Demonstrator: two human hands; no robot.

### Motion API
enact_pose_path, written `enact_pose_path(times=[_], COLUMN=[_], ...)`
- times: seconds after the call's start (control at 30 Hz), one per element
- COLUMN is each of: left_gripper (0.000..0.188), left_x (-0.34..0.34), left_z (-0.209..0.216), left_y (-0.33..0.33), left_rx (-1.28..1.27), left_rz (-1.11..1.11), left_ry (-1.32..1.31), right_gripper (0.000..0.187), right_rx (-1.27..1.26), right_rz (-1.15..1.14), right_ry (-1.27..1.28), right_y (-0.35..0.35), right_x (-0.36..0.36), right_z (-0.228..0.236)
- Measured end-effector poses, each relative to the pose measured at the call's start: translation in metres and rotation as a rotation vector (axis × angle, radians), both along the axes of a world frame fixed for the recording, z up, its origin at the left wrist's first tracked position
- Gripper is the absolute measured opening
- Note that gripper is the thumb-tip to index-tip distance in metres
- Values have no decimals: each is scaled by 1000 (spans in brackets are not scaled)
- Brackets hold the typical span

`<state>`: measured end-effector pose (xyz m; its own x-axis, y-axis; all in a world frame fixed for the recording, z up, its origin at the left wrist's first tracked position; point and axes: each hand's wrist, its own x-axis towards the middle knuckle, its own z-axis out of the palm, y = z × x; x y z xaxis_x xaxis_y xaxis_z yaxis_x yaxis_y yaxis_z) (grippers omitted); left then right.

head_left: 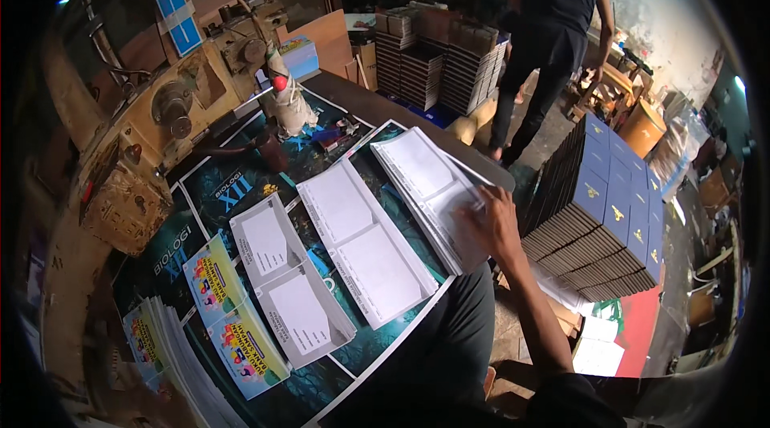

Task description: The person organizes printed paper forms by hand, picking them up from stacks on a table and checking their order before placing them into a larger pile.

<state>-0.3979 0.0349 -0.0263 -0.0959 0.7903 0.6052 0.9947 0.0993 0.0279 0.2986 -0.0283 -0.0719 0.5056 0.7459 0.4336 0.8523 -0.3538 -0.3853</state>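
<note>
My right hand point(496, 225) reaches in from the lower right with its fingers bent at the right side of a stack of white printed sheets point(413, 165). Its fingertips and the edge of the top sheet there are smeared by motion; the fingers look closed on that sheet. Left of this stack lie a second stack of white sheets point(337, 203), a greyer stack of sheets point(269, 239) and a pile of colourful printed covers point(241, 344). All rest on a table covered with dark teal printed sheets point(325, 384). My left hand is out of view.
A worn machine point(180, 99) stands along the table's left. More covers point(148, 340) lie at the lower left. To the right rises a tall stack of blue-covered books point(597, 195). Beyond the table are other book stacks point(437, 63) and a person point(553, 19) in dark clothes.
</note>
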Motion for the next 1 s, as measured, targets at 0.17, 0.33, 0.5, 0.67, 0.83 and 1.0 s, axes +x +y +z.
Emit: enact_pose_path(times=[0.17,0.33,0.5,0.67,0.83,1.0], left_gripper=[35,36,37,31,33,32], left_x=[256,402,426,418,425,422], left_z=[69,24,-3,-14,-10,-16], left_y=[0,-14,-25,-18,-32,-25], left_rx=[-86,-427,-565,-699,-490,-537], left_rz=[-644,-1275,-1211,-1245,-1240,-1267], left_ry=[-318,-463,-394,-596,-472,-463], right_gripper=[30,21,32,45,44,36], right_rx=[174,169,301,253,281,278], right_rz=[-40,2,203,128,164,143], right_ry=[-125,397,860,987,952,958], right_y=[6,-5,-53,-61,-38,-31], right_x=[-3,-8,-1,3,-8,-13], right_z=[38,74,87,80,65,67])
